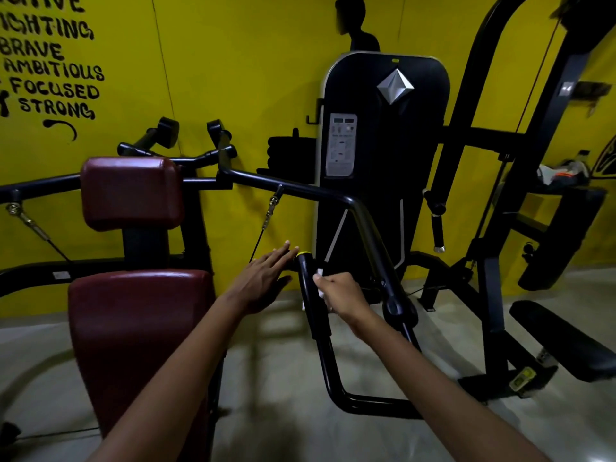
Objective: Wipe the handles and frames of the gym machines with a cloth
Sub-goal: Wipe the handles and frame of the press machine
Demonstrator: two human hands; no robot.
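Observation:
A black handle (310, 295) with a yellow ring at its tip rises from a bent black frame tube (333, 385) of a chest machine. My right hand (340, 295) is closed around a small white cloth (320, 288) and presses it against the right side of the handle grip. Only slivers of the cloth show between the fingers. My left hand (263, 278) is flat with fingers spread, its fingertips reaching to the handle's top, holding nothing. The upper black arm (300, 188) of the frame runs from the seat toward the right.
A dark red seat (133, 321) and back pad (130, 191) stand at the left. A black weight-stack tower (386, 155) is behind the handle, with a cable machine frame (493, 195) and a black bench pad (560, 338) on the right. A person (356, 25) stands behind the tower by the yellow wall.

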